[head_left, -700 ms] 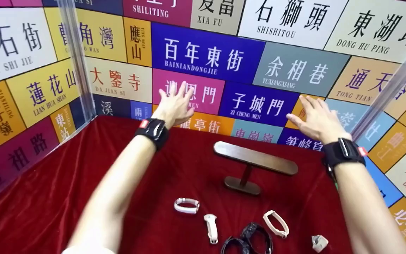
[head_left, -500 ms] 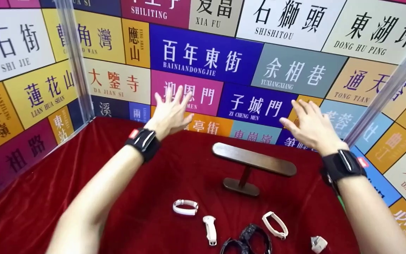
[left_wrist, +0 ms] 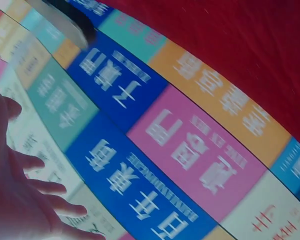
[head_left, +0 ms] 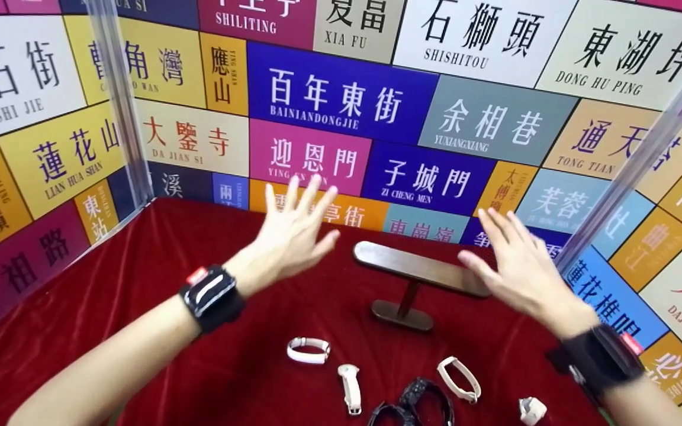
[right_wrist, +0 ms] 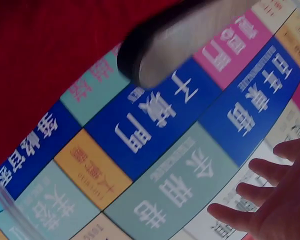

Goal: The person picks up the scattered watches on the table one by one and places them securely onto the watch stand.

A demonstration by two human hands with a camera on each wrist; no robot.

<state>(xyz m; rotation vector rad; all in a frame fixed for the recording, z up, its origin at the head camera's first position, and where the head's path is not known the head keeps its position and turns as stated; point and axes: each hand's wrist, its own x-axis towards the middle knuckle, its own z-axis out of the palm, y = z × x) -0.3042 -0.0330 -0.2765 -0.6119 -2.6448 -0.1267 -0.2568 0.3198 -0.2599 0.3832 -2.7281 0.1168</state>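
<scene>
Wooden display stand [head_left: 421, 275] sits near the middle of the bench [head_left: 110, 284] (draped in red cloth), its long flat bar on a thin post above an oval foot; it lies between the two hands and nearest to them, and neither touches it. Behind the bench rise walls [head_left: 341, 89] covered in coloured panels with Chinese place names, joined by clear corner strips.

Left hand [head_left: 290, 234] is raised above the cloth to the left of the stand, fingers spread and straight, grasping nothing; a black wrist band [head_left: 211, 296] sits on that arm. Right hand [head_left: 518, 269] hovers just beside the right end of the bar, fingers likewise extended and released, with a black band [head_left: 601, 361] on its wrist.

Nearer the front edge lie smaller pieces, well apart from both hands: a pair of black bracelets [head_left: 415, 402] touching each other, a cream bangle [head_left: 459, 378], a white bracelet [head_left: 308, 350], a white strap piece [head_left: 350, 387] and a small pale object [head_left: 533, 409] at the right.
</scene>
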